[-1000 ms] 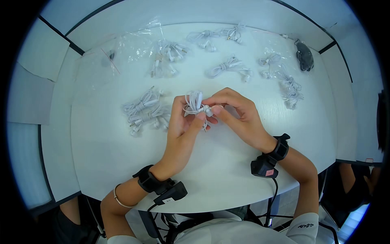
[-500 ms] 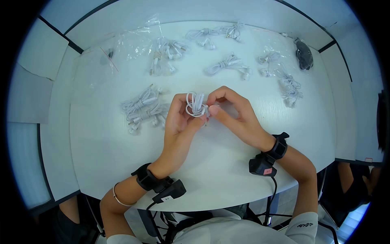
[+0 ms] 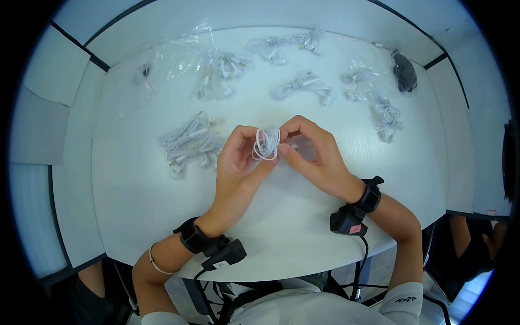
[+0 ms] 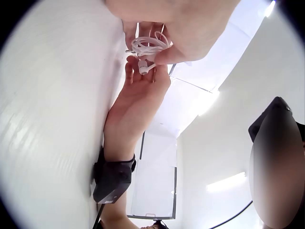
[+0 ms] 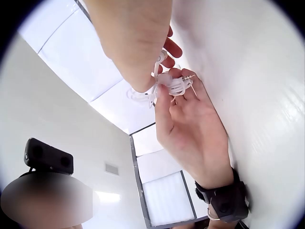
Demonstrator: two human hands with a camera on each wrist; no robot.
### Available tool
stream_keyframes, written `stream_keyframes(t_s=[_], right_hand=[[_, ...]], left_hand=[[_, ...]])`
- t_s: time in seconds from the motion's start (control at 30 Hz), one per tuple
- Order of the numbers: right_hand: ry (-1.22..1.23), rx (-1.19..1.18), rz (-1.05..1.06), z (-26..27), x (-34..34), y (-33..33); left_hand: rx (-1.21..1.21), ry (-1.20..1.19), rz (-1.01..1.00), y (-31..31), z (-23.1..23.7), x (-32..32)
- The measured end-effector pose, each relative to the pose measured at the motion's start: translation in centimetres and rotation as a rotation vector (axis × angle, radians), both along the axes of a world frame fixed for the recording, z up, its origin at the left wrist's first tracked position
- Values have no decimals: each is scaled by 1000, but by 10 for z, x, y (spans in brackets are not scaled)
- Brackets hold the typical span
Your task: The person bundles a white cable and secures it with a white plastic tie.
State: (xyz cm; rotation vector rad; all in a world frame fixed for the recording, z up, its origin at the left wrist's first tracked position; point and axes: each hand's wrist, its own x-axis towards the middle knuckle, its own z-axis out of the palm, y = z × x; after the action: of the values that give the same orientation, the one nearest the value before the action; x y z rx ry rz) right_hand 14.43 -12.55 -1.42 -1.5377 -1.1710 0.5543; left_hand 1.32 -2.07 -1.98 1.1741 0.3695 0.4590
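Both hands meet over the middle of the table around one coiled bundle of white wired earphones (image 3: 266,143). My left hand (image 3: 235,165) grips the coil between thumb and fingers. From the other side, my right hand (image 3: 314,149) pinches the bundle with thumb and forefinger. In the left wrist view an earbud (image 4: 143,67) hangs below the loops, close to the right hand's fingers. The right wrist view shows the metal plug (image 5: 188,78) sticking out of the coil beside the left fingers. Part of the bundle is hidden by the thumbs.
More earphone bundles (image 3: 188,142) lie in a pile to the left. Several bagged earphones (image 3: 225,70) and another bundle (image 3: 303,86) lie farther back, with more bagged ones (image 3: 386,119) at right. A dark bagged item (image 3: 404,72) sits by the back wall, and clear bags (image 3: 132,89) lie at back left.
The coil has turned and shifted slightly right, so its loops now face up. The earbuds seen at its right side earlier are now mostly out of sight in the head view.
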Motion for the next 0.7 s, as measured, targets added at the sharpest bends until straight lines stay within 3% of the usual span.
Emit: stream_keyframes(t_s=[0.13, 0.33, 0.7], right_hand=[[74, -5, 19, -1, -1, -1], [-187, 22, 10, 2, 2, -1], [-113, -1, 25, -3, 1, 1]], left_hand=[[28, -22, -22, 1, -2, -1], [-9, 7, -21, 2, -1, -1], [-130, -4, -41, 7, -5, -3]])
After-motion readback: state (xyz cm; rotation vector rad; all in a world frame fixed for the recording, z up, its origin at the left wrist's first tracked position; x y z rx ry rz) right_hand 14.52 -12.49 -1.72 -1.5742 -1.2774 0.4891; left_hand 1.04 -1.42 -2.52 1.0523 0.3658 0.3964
